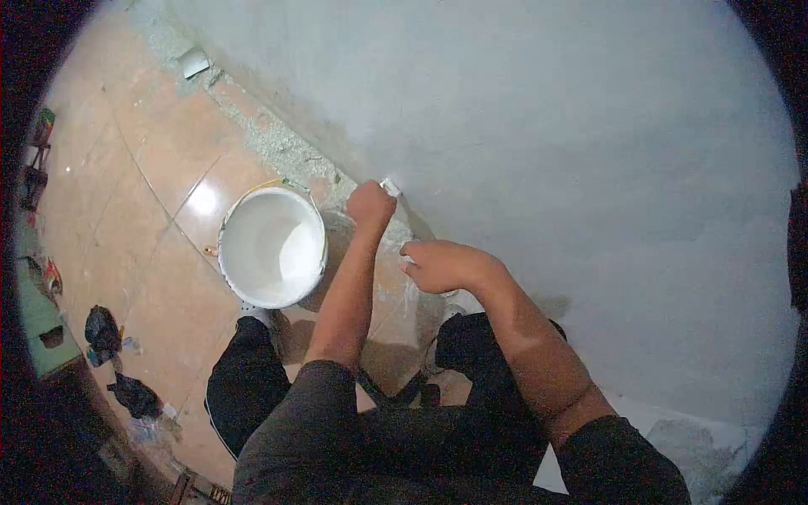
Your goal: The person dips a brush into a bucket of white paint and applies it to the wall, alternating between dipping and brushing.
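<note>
My left hand [370, 204] is closed in a fist at the foot of the grey wall. A small white-coated tool [390, 187] sticks out past its knuckles toward the wall; I cannot make out its kind. My right hand [450, 266] is to the right and nearer to me, its fingers curled around something pale that is mostly hidden. To the left of my left forearm stands a white bucket [231, 273], with smooth white material inside, heaped on its right side.
The plastered wall [539, 151] fills the right. Crumbled debris [282, 147] lies along its base on the tiled floor [135, 227]. A grey metallic piece [194, 61] rests farther along. Black plastic bags [103, 330] lie at the left.
</note>
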The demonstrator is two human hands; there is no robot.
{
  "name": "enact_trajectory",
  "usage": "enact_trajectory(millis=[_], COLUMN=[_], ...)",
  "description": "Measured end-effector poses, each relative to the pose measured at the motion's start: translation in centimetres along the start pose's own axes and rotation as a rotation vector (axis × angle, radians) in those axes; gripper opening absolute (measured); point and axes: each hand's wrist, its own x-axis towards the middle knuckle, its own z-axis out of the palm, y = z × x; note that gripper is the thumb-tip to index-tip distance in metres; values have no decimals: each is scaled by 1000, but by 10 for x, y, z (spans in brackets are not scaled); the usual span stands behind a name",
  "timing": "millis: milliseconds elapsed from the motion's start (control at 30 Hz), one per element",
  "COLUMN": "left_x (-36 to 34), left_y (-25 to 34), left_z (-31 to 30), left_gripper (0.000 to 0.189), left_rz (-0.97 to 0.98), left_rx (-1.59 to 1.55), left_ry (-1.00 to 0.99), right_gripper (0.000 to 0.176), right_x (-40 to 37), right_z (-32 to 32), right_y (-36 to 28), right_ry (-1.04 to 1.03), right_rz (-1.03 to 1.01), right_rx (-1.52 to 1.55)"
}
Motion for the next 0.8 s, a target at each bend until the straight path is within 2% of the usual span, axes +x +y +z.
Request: enact_trajectory(millis=[33, 100, 200, 233, 267, 333, 400, 467, 500, 533, 600, 733, 800], left_x=[0, -2, -4, -5, -1, 7, -3, 1, 8, 16, -7, -9, -12], left_y=[5, 9, 7, -1, -16, -44, -57, -67, -70, -67, -38, -35, -39], left_z=[-12, -37, -69, -74, -76, -72, -63, -36, -12, 8, 16, 60, 73], left_gripper=[28, 45, 45, 45, 45, 47, 41, 35, 38, 37, 34, 29, 28], left_rz=[3, -18, -89, 5, 13, 158, 198, 397, 373, 436, 289, 212, 133], left_rx=[6, 4, -36, -81, -76, -517, -610, -930, -864, -617, -332, -405, -446], left_ry=[5, 46, 65, 79, 82, -229, -214, -358, -388, -310, -126, -170, -89], right_gripper=[39, 39, 39, 39, 39, 38, 37, 36, 36, 36, 36, 35, 35], right_x=[-3, -1, -11, -12, -12, -9, -5, -10, -14, -17, -18, -10, -8], right_z=[-3, 3, -2, -2, 0, 5, 14, 9, 6, 4, 2, 9, 14], right_y=[-3, 5, 0, 2, 5, 16, 25, 25, 24, 22, 19, 23, 25], right_ry=[-7, 14, 37, 45, 29, 16, 73, 58, 39, 33, 34, 58, 94], right_rz=[-10, -54, -7, -11, -26, -38, -62, -35, -12, -5, 21, -59, -86], right_rx=[-11, -19, -21, -15, -19, -22, -7, -17, -23, -24, 8, -12, -10])
